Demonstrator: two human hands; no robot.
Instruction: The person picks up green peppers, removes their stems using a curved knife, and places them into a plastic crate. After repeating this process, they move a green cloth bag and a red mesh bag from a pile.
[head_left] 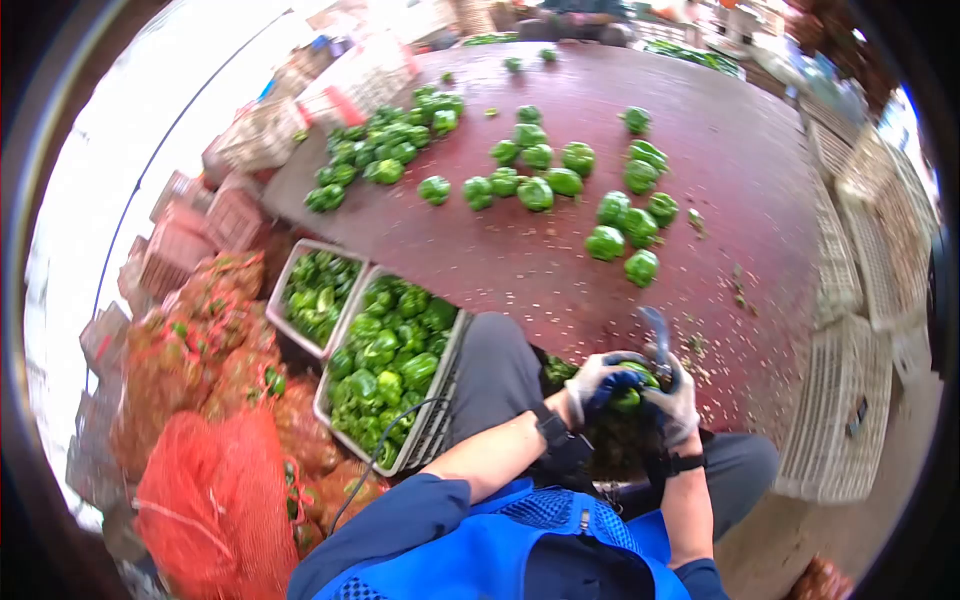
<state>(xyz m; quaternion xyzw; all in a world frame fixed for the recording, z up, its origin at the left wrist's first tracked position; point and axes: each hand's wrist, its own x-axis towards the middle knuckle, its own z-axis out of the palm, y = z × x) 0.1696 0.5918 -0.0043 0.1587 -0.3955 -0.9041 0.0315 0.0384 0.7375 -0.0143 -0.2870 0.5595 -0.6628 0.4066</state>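
one glossy, round green pepper [627,399] lies by the near edge of the dark red table [740,180], my white-gloved left hand [603,382] curled around it; my white-gloved right hand [677,402] grips what looks like a curved grey metal blade [657,328], which might skid on slick skin and nick me.

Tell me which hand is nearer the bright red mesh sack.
Left. The left hand is well right of the bright red mesh sack, not touching; the right hand is even farther right.
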